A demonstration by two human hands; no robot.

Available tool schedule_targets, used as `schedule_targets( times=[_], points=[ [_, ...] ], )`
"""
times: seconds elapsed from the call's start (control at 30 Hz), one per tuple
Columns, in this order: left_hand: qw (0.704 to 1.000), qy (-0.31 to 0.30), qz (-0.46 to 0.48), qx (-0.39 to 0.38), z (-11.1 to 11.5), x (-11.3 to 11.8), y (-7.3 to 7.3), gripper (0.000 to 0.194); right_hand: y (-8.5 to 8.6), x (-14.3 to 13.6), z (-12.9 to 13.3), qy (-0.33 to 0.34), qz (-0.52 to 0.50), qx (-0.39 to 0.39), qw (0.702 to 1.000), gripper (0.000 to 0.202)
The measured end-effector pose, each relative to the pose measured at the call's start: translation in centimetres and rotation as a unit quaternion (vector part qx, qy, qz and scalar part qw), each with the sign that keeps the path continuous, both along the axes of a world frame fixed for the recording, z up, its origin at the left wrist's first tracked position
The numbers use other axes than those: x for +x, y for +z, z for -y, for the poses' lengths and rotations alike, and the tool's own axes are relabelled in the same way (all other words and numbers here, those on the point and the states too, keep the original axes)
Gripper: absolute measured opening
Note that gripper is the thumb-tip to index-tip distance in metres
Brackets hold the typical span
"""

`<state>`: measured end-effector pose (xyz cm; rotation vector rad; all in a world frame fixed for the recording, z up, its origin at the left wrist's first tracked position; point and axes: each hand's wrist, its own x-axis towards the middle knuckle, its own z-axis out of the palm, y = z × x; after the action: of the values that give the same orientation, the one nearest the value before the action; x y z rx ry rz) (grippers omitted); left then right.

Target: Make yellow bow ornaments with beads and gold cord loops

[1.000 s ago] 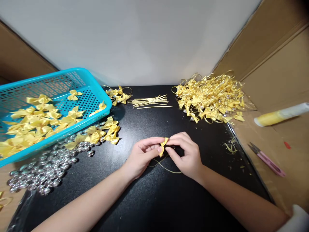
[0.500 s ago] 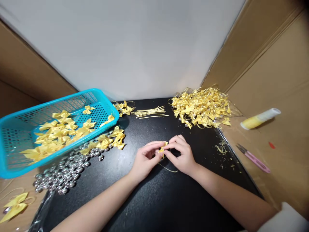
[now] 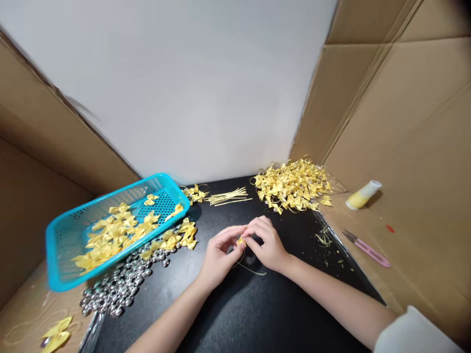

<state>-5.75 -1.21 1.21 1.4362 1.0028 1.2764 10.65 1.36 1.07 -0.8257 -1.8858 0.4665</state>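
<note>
While hands (image 3: 217, 257) (image 3: 268, 247) pinch satiny ribbon (image 3: 241, 241), thin cord (image 3: 252, 270) curves below.

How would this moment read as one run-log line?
left hand: pinching bow; right hand: at bow; cord: below hands; basket: left side, bows inside; snips: right side

The right arm (image 3: 331, 291) has a sleeve (image 3: 414, 331) high up on it. The sleeve is white, a bit grey, and looks plain. It looks loose, with a wide edge. From there down, the arm is bare, and so is the right hand (image 3: 270, 249). The left arm (image 3: 176, 311) and left hand (image 3: 217, 257) look bare too. The fingers (image 3: 259, 224) are slim.
</note>
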Motion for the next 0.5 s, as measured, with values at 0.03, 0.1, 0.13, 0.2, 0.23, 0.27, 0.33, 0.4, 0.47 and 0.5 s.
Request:
schedule_targets(
  times=[0.03,0.1,0.13,0.2,0.23,0.27,0.33,0.4,0.47,0.5],
  points=[
    [1.0,-0.002,-0.003,0.01,-0.3,-0.1,1.3,0.025,1.0,-0.1,-0.3,0.006,-0.015,0.002,1.0,0.012],
    [0.999,-0.005,-0.006,0.031,-1.1,-0.2,4.1,0.026,3.4,-0.4,-1.1,0.017,-0.042,0.025,0.999,0.013],
    [0.999,-0.007,-0.011,0.037,-1.5,-0.2,5.6,0.027,4.7,-0.5,-1.7,0.021,-0.055,0.044,0.997,0.013],
    [0.998,0.0,-0.004,0.056,-2.4,-0.3,8.6,0.028,7.4,-0.6,-2.9,0.028,-0.076,0.084,0.993,0.012],
    [0.998,-0.001,0.001,0.059,-2.8,-0.3,9.9,0.029,8.8,-0.7,-3.5,0.032,-0.079,0.106,0.991,0.011],
    [0.998,0.002,0.01,0.064,-3.3,-0.4,11.0,0.029,10.0,-0.7,-4.1,0.038,-0.078,0.126,0.988,0.009],
    [0.998,0.007,0.023,0.066,-3.9,-0.3,12.8,0.031,12.2,-0.5,-5.1,0.051,-0.061,0.151,0.985,0.007],
    [0.997,0.013,0.032,0.067,-4.4,-0.2,13.9,0.032,13.6,-0.3,-6.0,0.063,-0.034,0.157,0.985,0.008],
    [0.997,0.013,0.034,0.068,-4.8,0.0,14.4,0.033,14.3,-0.2,-6.6,0.063,-0.015,0.162,0.985,0.009],
    [0.997,0.01,0.033,0.068,-4.9,0.0,14.4,0.033,14.4,-0.1,-6.8,0.06,-0.013,0.165,0.984,0.009]
  ],
)
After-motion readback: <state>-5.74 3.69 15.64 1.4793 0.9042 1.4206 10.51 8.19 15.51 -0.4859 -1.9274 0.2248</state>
